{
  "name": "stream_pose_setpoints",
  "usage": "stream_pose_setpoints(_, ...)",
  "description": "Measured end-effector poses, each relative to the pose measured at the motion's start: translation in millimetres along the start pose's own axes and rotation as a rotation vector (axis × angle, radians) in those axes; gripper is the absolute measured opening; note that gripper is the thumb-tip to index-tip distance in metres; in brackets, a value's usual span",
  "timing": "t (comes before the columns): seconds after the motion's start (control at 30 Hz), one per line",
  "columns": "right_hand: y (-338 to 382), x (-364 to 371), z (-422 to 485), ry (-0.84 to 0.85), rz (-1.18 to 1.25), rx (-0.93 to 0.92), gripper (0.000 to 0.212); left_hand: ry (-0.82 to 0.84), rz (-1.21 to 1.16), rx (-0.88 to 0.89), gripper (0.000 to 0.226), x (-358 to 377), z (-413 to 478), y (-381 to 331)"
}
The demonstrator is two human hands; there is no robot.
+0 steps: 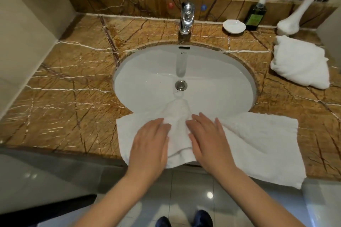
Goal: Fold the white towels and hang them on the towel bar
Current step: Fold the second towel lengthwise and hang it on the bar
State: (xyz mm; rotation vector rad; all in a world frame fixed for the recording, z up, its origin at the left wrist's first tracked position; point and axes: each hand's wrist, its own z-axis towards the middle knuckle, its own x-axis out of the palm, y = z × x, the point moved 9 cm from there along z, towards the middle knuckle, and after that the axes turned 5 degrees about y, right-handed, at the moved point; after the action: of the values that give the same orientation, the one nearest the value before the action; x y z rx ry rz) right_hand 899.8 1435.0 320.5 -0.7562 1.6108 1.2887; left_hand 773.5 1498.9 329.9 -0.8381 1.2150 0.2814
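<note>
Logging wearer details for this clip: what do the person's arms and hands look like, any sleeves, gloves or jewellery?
The left hand and right hand are bare: no gloves, rings, watch or bracelet visible. No sleeves show anywhere down to the frame's bottom edge.

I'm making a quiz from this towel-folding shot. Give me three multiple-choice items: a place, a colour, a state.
1. Where is the bunched towel? A on the floor; B on the counter, right of the sink; C on a chair.
2. The label on the bottle is: A red; B green; C blue.
3. On the spread towel, the left hand and right hand: A pinch corners; B hover above; C rest flat.
Answers: B, it sits on the stone top; B, green shows on dark glass; C, both palms lie on it.
</note>
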Motion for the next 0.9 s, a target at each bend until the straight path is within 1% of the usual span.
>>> stream_pose_setpoints(0.07, 1.9, 9.7, 1.8, 0.015, 0.123, -0.003, 0.045, 0.061, -0.066, -0.07, 0.048, 16.5, -10.9, -0.7)
stream_pose_setpoints(0.13, -9.7, 16.3, -1.4, 0.008, 0.212, 0.083, 0.052, 0.124, -0.009, -0.102, 0.056, 28.4, -17.7, 5.1)
stream_pose_setpoints(0.2, -19.3, 22.2, -4.0, 0.023, 0.164, 0.159, 0.058, 0.148, 0.069, -0.078, 0.056, 29.3, -20.4, 12.5)
stream_pose_setpoints(0.3, -20.5, 29.3, -8.1, 0.082, -0.046, 0.144, 0.065, 0.213, 0.157, -0.038, 0.057, 26.1, -22.1, 27.9)
stream_pose_setpoints(0.37, -21.4, 27.9, -13.3, 0.092, -0.135, 0.131, 0.066, 0.253, 0.217, -0.002, 0.057, 20.5, -25.5, 42.1)
stream_pose_setpoints(0.47, -26.4, 24.2, -21.2, 0.109, -0.18, 0.161, 0.066, 0.281, 0.266, 0.061, 0.054, 7.1, -31.9, 66.1)
stream_pose_setpoints(0.53, -23.9, 23.1, -21.5, 0.111, -0.181, 0.211, 0.066, 0.275, 0.261, 0.055, 0.052, -5.8, -32.2, 80.7)
stream_pose_setpoints(0.6, -10.0, 22.1, -10.7, 0.089, -0.157, 0.236, 0.058, 0.189, 0.2, 0.002, 0.044, -22.6, -23.0, 87.2)
stream_pose_setpoints(0.67, 17.8, 24.2, 8.5, 0.058, -0.13, 0.168, 0.049, 0.084, 0.128, -0.051, 0.039, -33.0, -8.3, 81.6)
stream_pose_setpoints(0.73, 46.4, 34.5, 26.4, 0.091, -0.097, 0.088, 0.05, 0.057, 0.074, -0.092, 0.041, -27.8, 3.3, 70.7)
stream_pose_setpoints(0.8, 61.1, 54.0, 32.0, 0.191, -0.125, 0.056, 0.062, 0.137, 0.055, -0.129, 0.047, -8.1, 6.9, 69.6)
stream_pose_setpoints(0.83, 62.9, 63.2, 30.4, 0.228, -0.169, 0.05, 0.066, 0.183, 0.093, -0.137, 0.05, 1.8, 5.5, 74.5)
stream_pose_setpoints(0.9, 59.4, 67.4, 23.9, 0.225, -0.219, 0.064, 0.064, 0.233, 0.218, -0.119, 0.055, 10.2, 0.9, 89.0)
